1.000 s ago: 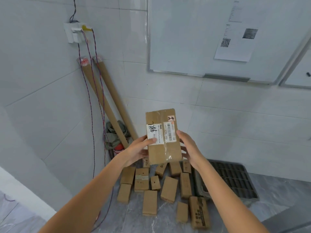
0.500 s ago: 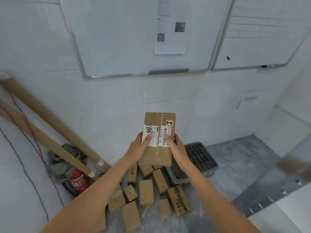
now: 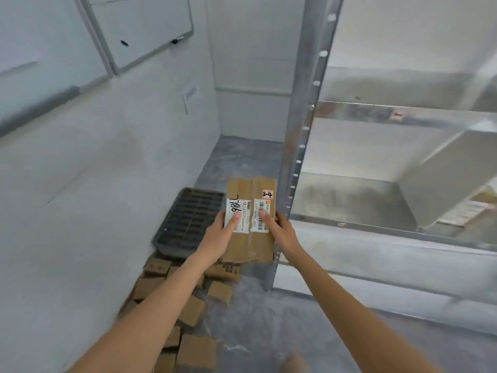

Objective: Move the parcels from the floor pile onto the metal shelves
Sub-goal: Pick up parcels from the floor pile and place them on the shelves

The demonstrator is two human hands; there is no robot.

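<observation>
I hold a flat brown cardboard parcel (image 3: 252,195) with white labels and a "2-4" sticker in both hands. My left hand (image 3: 217,238) grips its left side, thumb on the label; my right hand (image 3: 282,232) grips its right side. The parcel hangs just left of the metal shelf's upright post (image 3: 304,130). The shelf (image 3: 376,200) fills the right side, with a bare metal level at parcel height. The floor pile of small brown parcels (image 3: 188,310) lies below my left forearm, partly hidden by it.
A dark plastic grid tray (image 3: 188,222) leans on the floor by the wall beyond the pile. A whiteboard (image 3: 139,28) hangs on the left wall. A pale box (image 3: 443,179) and another labelled parcel (image 3: 470,208) sit on the shelf at right. Grey floor stretches ahead.
The view has swung right, away from the whiteboard wall and pile, bringing the metal shelf into sight. Both hands keep the same hold on the parcel, now beside the shelf post.
</observation>
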